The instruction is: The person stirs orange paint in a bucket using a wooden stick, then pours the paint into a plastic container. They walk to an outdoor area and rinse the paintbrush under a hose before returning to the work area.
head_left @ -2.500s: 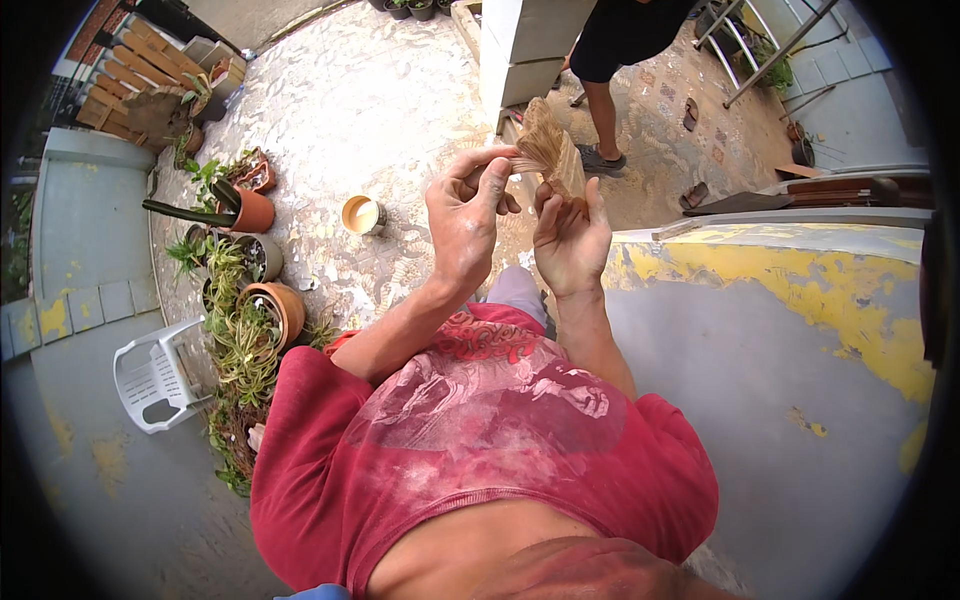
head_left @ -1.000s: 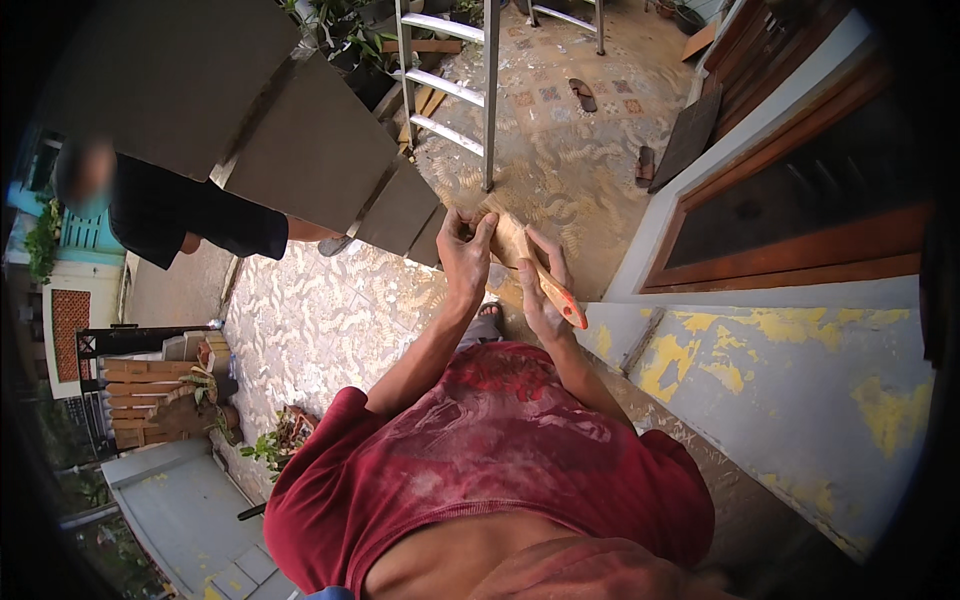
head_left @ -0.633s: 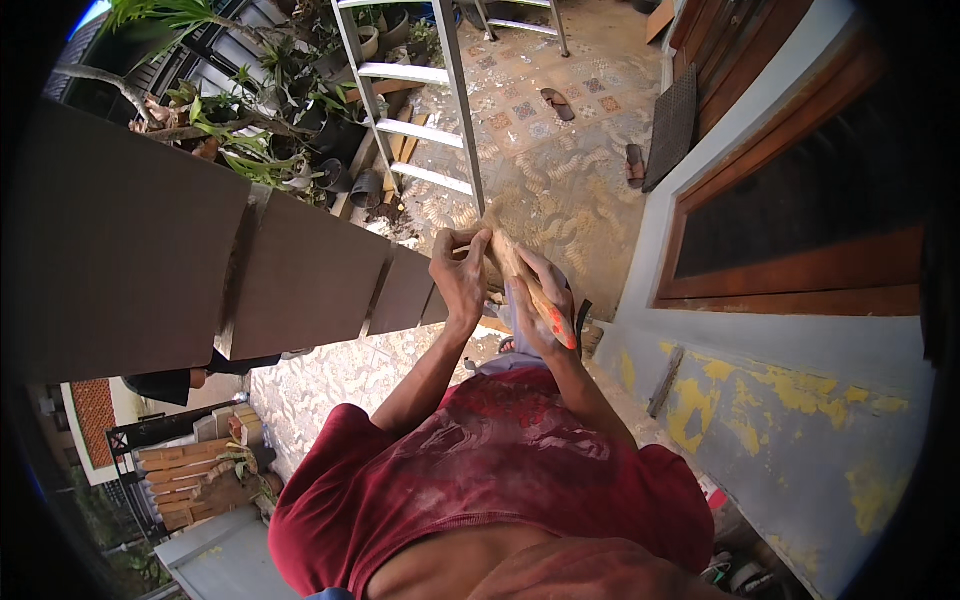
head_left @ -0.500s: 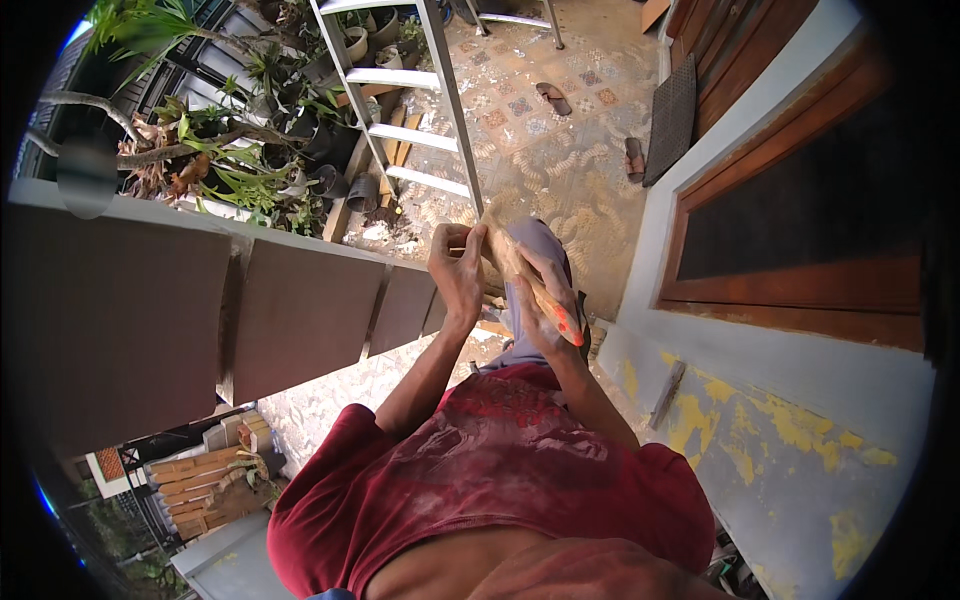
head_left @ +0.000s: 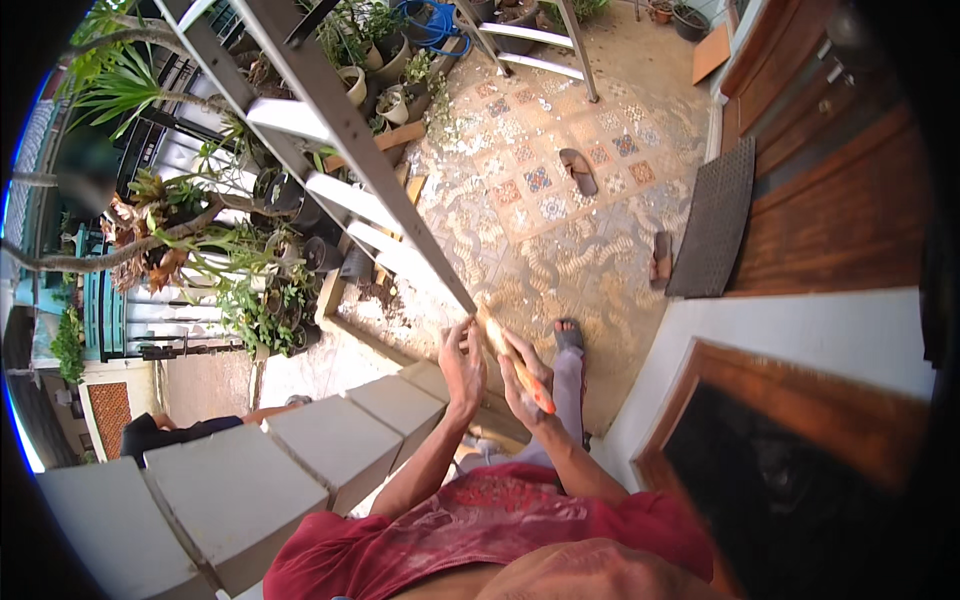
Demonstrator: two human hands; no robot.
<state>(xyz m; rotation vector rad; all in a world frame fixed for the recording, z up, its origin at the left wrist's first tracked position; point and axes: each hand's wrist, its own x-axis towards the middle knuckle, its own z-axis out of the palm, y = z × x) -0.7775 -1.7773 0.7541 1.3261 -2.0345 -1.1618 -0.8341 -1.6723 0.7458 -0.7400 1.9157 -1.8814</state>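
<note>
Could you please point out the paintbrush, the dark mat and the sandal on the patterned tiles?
Paintbrush (head_left: 540, 394): head view, on the orange end of its handle.
Dark mat (head_left: 713, 220): head view, on the middle of its surface.
Sandal (head_left: 586, 183): head view, on its sole.

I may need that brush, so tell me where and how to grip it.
Probably the slim brush handle, at its orange end, from above and the near side: that end shows uncovered, angled toward the red shirt, while the right hand holds it farther up.
</note>
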